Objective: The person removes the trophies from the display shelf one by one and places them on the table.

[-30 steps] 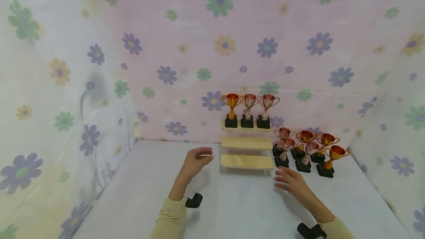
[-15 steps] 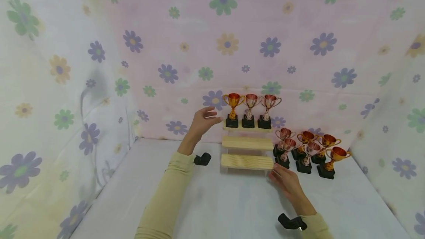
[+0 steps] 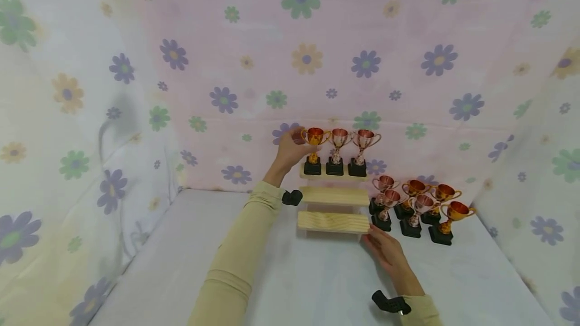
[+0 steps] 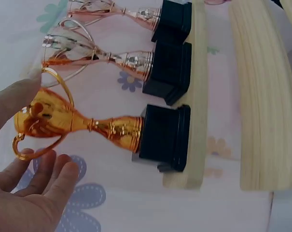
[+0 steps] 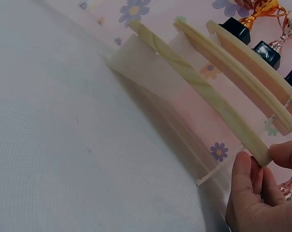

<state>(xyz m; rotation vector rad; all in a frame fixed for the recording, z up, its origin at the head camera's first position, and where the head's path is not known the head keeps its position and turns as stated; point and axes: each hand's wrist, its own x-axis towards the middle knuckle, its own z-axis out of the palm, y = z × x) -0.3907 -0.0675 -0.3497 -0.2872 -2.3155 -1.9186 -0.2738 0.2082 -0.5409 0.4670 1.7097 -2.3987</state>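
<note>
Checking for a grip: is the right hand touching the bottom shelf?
Touching. The right wrist view shows the right hand pinching the bottom shelf at its end.

texts: none legible in any view | labels: none | brands: none | numbers: none | signs: none

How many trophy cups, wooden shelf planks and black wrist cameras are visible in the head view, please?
Trophy cups: 9
Wooden shelf planks: 3
Black wrist cameras: 2
Total: 14
</note>
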